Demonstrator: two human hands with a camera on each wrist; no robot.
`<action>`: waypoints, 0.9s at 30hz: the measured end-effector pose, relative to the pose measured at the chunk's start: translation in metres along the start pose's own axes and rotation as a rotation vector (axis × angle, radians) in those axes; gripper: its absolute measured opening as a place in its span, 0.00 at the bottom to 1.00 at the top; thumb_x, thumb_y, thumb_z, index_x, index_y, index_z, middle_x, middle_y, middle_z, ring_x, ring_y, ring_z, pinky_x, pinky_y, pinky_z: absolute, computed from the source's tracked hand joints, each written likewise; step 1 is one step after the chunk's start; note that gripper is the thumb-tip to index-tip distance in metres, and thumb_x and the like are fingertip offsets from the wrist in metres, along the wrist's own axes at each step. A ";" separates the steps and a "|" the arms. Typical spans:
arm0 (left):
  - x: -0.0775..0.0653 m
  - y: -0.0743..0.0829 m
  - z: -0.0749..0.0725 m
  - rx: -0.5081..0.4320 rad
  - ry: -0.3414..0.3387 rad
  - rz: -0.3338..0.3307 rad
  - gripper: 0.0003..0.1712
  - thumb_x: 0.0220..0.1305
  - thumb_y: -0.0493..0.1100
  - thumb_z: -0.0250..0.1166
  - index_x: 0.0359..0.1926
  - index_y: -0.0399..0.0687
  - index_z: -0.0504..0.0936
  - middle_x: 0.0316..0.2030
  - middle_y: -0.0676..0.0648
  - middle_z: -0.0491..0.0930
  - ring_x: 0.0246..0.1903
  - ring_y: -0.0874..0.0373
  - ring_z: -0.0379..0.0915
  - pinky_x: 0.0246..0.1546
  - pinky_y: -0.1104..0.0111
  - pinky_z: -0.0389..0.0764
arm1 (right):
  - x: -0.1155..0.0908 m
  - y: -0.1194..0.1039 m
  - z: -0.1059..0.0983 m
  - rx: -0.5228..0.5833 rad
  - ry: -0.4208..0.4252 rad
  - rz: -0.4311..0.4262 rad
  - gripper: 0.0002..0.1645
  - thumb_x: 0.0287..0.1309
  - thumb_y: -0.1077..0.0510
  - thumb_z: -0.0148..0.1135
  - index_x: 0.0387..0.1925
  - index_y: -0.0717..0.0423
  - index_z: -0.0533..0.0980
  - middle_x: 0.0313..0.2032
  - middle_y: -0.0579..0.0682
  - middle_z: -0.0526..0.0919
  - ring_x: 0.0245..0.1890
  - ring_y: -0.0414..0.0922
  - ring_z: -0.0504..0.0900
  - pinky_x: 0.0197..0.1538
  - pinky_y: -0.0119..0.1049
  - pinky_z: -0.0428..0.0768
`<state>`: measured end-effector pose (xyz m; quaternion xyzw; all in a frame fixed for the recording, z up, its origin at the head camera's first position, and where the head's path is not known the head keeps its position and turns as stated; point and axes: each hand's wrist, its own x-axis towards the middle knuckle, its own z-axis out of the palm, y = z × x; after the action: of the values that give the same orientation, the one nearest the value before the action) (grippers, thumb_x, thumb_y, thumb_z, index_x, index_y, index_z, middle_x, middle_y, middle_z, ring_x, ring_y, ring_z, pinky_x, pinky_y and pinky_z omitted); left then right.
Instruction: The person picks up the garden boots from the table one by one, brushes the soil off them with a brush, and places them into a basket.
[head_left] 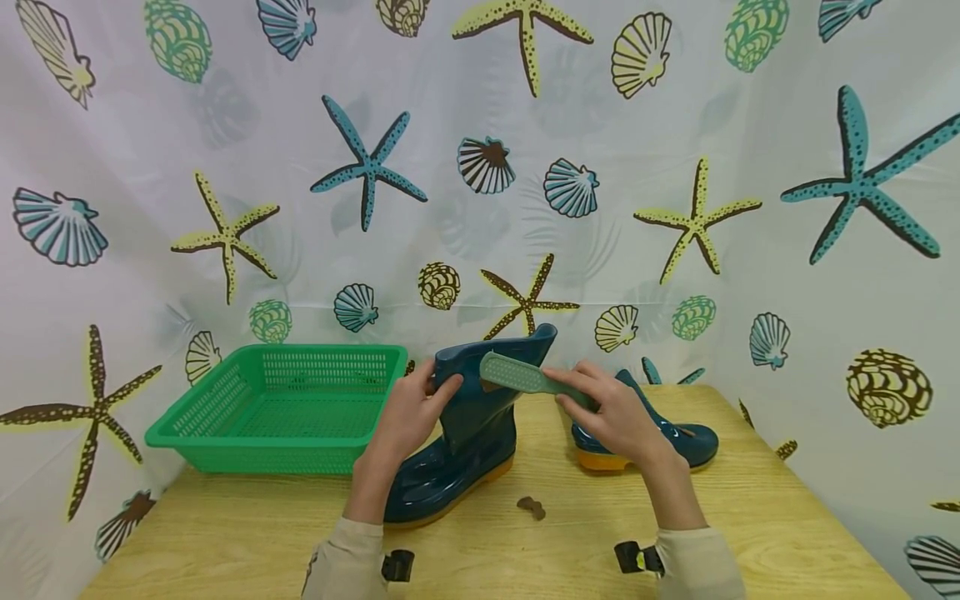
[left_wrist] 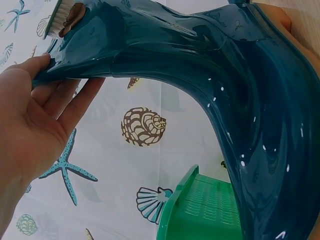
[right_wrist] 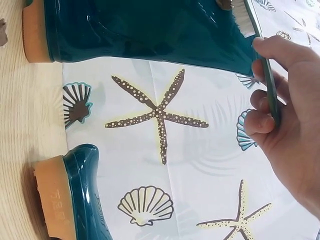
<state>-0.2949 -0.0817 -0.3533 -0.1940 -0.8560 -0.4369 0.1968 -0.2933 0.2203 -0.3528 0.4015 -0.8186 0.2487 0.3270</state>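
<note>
Beige cloth sleeves (head_left: 347, 560); left hand (head_left: 408, 410) pinches glossy, creased blue boot (head_left: 480, 421); right hand (head_left: 613, 412) grips flat green bristled brush (head_left: 517, 374).

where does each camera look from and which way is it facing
Head: worn on the head, facing forward and down over the wooden table; left hand, right hand and both sleeves show.
Left wrist: worn there, facing the gripped rain boot and green plastic basket; left hand shows.
Right wrist: worn there, facing the scrub brush and second rain boot; right hand shows.
Both wrist views share the gripped rain boot and scrub brush.
</note>
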 end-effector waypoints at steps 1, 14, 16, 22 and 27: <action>0.000 0.000 0.000 0.000 -0.003 0.000 0.22 0.73 0.53 0.59 0.27 0.46 0.62 0.18 0.52 0.52 0.16 0.59 0.49 0.22 0.71 0.53 | 0.000 0.000 0.000 0.006 -0.004 0.000 0.25 0.59 0.66 0.66 0.59 0.52 0.79 0.32 0.42 0.69 0.25 0.32 0.60 0.29 0.26 0.65; -0.001 0.001 0.001 -0.033 -0.002 -0.025 0.21 0.73 0.54 0.58 0.29 0.45 0.64 0.18 0.52 0.53 0.17 0.59 0.49 0.22 0.71 0.54 | -0.001 -0.002 -0.005 0.087 -0.084 0.034 0.23 0.64 0.64 0.63 0.60 0.50 0.78 0.32 0.39 0.70 0.26 0.31 0.62 0.31 0.28 0.67; -0.001 0.000 0.001 -0.041 0.002 -0.027 0.21 0.73 0.54 0.58 0.29 0.45 0.64 0.18 0.52 0.53 0.17 0.59 0.49 0.22 0.71 0.54 | -0.001 -0.002 -0.006 0.080 -0.063 0.033 0.24 0.63 0.65 0.63 0.60 0.50 0.78 0.33 0.40 0.70 0.25 0.31 0.61 0.30 0.28 0.67; 0.000 0.000 0.000 -0.046 0.009 -0.026 0.22 0.73 0.53 0.58 0.27 0.46 0.62 0.18 0.52 0.52 0.16 0.59 0.48 0.22 0.71 0.54 | -0.001 0.001 -0.008 0.056 0.045 0.047 0.26 0.60 0.67 0.65 0.60 0.51 0.79 0.33 0.40 0.72 0.22 0.30 0.59 0.25 0.26 0.64; 0.000 0.000 0.000 -0.023 0.002 -0.017 0.23 0.73 0.54 0.58 0.28 0.46 0.62 0.18 0.52 0.52 0.16 0.59 0.48 0.22 0.71 0.53 | -0.001 0.001 -0.005 0.006 0.024 0.027 0.25 0.60 0.66 0.66 0.59 0.51 0.79 0.33 0.41 0.71 0.24 0.31 0.60 0.27 0.26 0.65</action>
<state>-0.2949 -0.0818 -0.3537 -0.1887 -0.8522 -0.4487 0.1918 -0.2923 0.2249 -0.3505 0.3884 -0.8191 0.2605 0.3322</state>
